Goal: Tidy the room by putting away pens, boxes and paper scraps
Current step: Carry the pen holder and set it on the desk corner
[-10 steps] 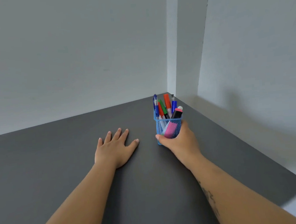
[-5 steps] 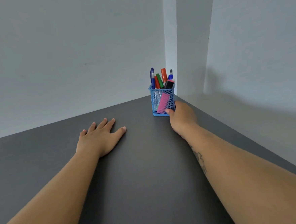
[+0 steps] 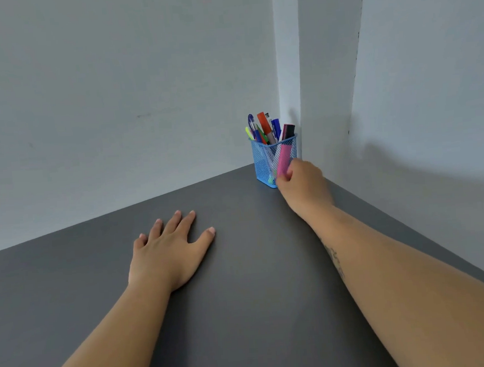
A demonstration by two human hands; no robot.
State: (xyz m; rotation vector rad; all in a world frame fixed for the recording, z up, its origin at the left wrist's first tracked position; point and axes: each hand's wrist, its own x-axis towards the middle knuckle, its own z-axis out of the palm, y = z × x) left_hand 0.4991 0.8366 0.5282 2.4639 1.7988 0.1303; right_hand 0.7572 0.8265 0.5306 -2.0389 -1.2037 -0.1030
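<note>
Blue wire-mesh pen holder (image 3: pixel 263 160) with pens: table corner, walls close behind. Your right hand (image 3: pixel 304 185) touches it, grip unclear. Left hand (image 3: pixel 168 253): flat, empty, on grey tabletop (image 3: pixel 257 297).

No text, label, brand or number can be read anywhere. The pens (image 3: pixel 268 128) in the blue mesh holder (image 3: pixel 265 161) show only plain coloured barrels (any print on them is too small to make out), and the dark mark on the right forearm (image 3: pixel 336 261) is blurred.
</note>
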